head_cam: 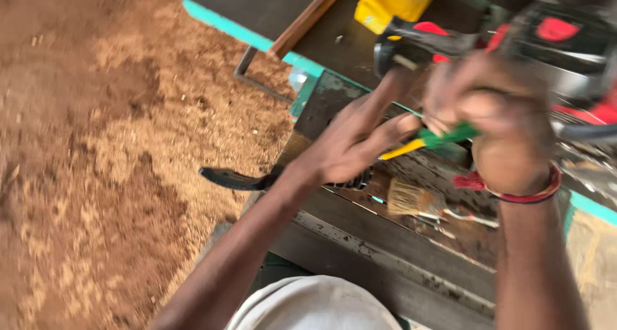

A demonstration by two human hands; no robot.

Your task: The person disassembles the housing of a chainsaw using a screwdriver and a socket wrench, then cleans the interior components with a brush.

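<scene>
Over a sawdust-strewn floor, a worn workbench [385,240] is carrying a brush [411,200] nearest, then the left hand [350,143] pinching a green-and-yellow tool [434,139] at three o'clock, the right hand [495,121] wrapping it, risking slipping toward the red-black power tool [546,47] at one o'clock.

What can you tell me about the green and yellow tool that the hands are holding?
The green and yellow tool is slim and looks like plastic, perhaps a screwdriver handle; blur hides its tip. Its yellow end points down-left and its green part runs up-right. It lies almost level above the worn workbench. The left hand touches the yellow end with its fingers, and the right hand closes around the green part.
</scene>
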